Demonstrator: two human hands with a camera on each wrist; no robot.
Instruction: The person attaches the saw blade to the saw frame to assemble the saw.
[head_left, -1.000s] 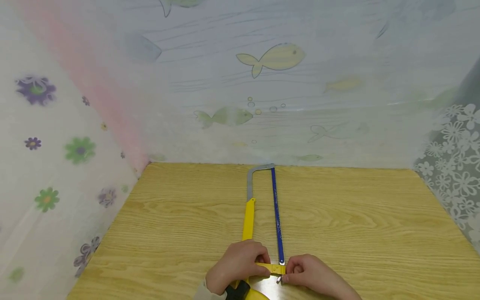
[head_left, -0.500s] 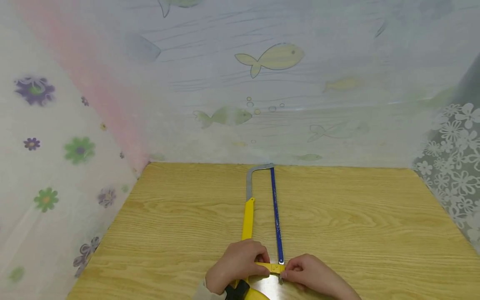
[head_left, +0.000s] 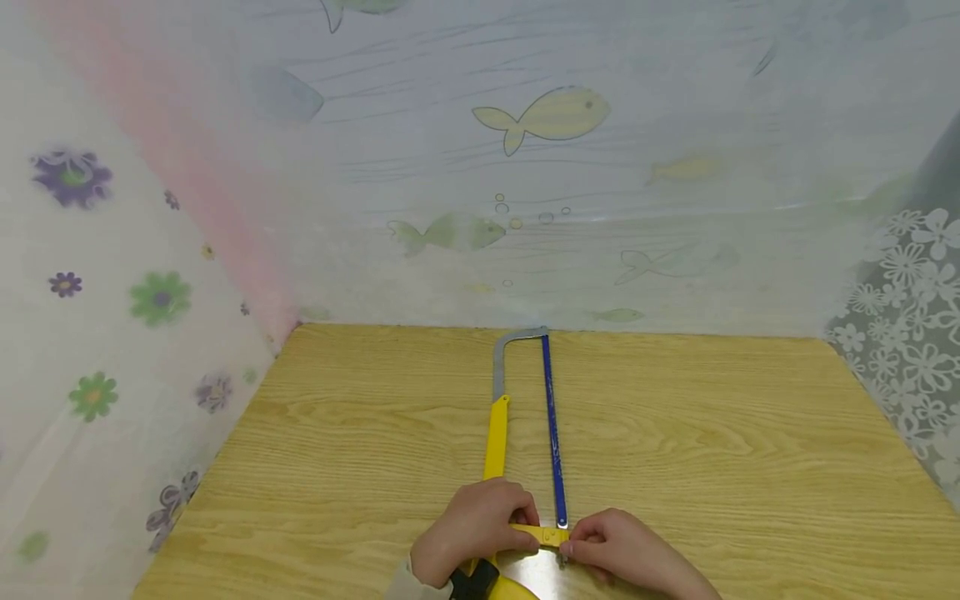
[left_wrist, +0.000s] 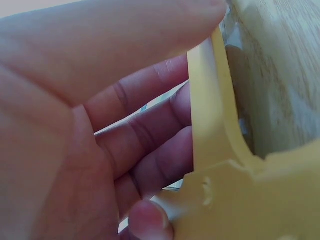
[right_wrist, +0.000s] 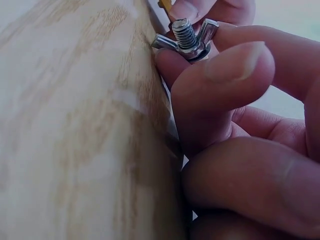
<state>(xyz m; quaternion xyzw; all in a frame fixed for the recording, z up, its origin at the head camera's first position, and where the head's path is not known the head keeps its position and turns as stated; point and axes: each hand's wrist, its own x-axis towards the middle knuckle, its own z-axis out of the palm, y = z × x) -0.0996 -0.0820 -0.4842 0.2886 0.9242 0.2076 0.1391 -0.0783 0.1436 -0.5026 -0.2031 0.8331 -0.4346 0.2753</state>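
Observation:
A hacksaw with a yellow-and-grey frame point(head_left: 496, 446) and a blue blade point(head_left: 554, 433) lies on the table in the head view, its far end near the wall. My left hand point(head_left: 480, 521) grips the yellow near arm of the frame point(left_wrist: 207, 110) between thumb and fingers. At that arm's outer end, my right hand point(head_left: 618, 546) has its fingers curled at a metal wing nut point(right_wrist: 186, 46) on a threaded bolt. One fingertip is beneath the nut and another finger lies against its right wing in the right wrist view. The saw's handle point(head_left: 512, 590) is mostly cut off by the bottom edge.
The wood-grain table point(head_left: 712, 433) runs to a fish-patterned back wall covering point(head_left: 450, 275). Flower-patterned sheets hang at the left point(head_left: 135, 350) and right point(head_left: 907, 325). A black band point(head_left: 474, 581) is on the left wrist.
My right fingers have shifted slightly left at the wing nut, and the nut has turned from its earlier angle. My left hand and the hacksaw stay nearly in place.

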